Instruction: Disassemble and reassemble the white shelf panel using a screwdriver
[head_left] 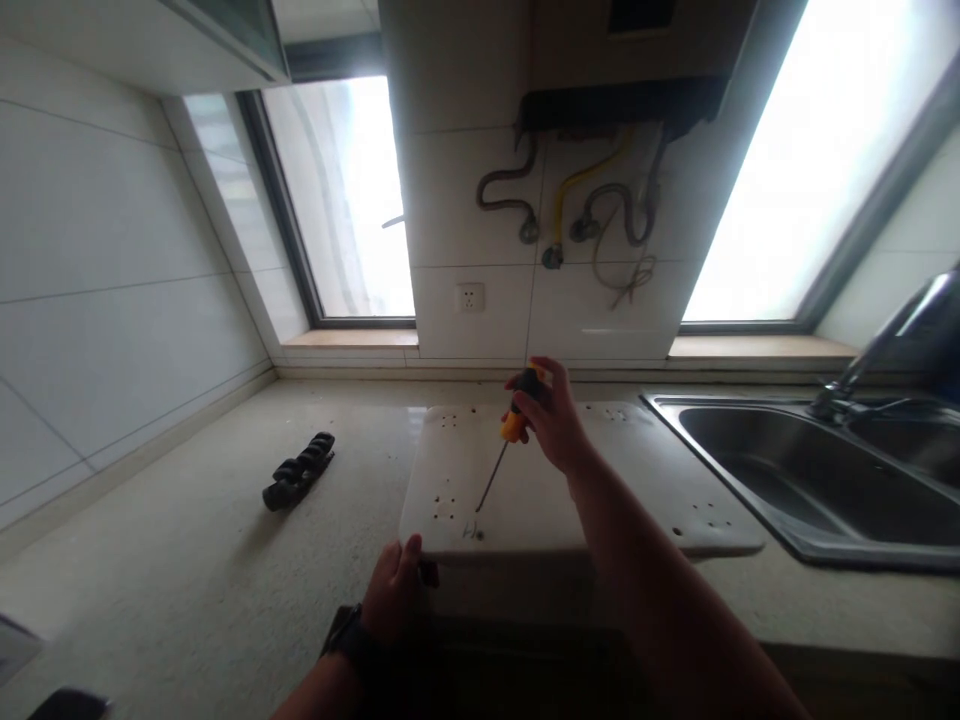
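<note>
A white panel [525, 520] with rounded corners and several small holes lies on the countertop. My right hand [551, 415] is closed around the yellow and black handle of a screwdriver [514, 424]. The screwdriver slants down to the left; its tip is close above or on the panel, near a hole at the front left beside pencil-like marks. At the panel's front left corner, my left hand [394, 585] is closed on the edge, its lower fingers hidden. A dark watch band circles that wrist. To the left lies a black spiral-shaped object [298, 472].
A steel sink [739, 470] with a faucet [877, 350] is set in the counter [187, 520] on the right. Pipes [506, 190] hang below a wall unit [630, 60]. A socket [470, 297] is on the tiled wall between two windows.
</note>
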